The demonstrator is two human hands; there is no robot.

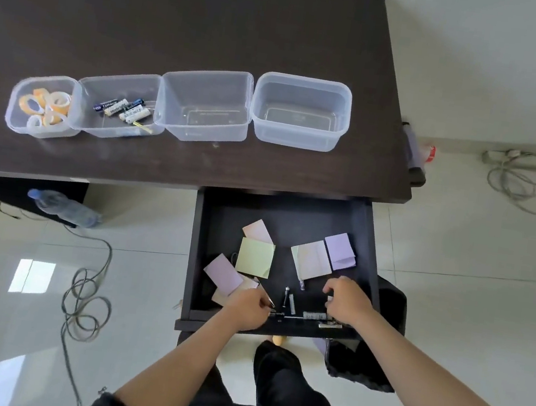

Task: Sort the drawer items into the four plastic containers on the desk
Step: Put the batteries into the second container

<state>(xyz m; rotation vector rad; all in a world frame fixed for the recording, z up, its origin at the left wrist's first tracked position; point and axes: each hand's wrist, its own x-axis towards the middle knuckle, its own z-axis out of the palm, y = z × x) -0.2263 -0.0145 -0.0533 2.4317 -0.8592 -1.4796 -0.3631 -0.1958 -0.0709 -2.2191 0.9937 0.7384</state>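
Note:
Four clear plastic containers stand in a row on the dark desk [188, 22]. The leftmost container [13, 108] holds tape rolls [46, 103], the second container [83, 103] holds batteries [122, 108]. The third container [207, 85] and the fourth container [304, 83] are empty. The open drawer [201, 248] holds pastel sticky-note pads [254, 257] and several pens [286, 299] near its front. My left hand [246, 307] is pinched on a small dark pen-like item at the drawer's front. My right hand [347, 302] is curled over items at the front right; what it holds is hidden.
A water bottle [64, 208] and a loose cable [87, 298] lie on the tiled floor to the left. A black bin [377, 370] stands beside the drawer on the right. Another coiled cable [528, 182] lies at the far right. My legs are below the drawer.

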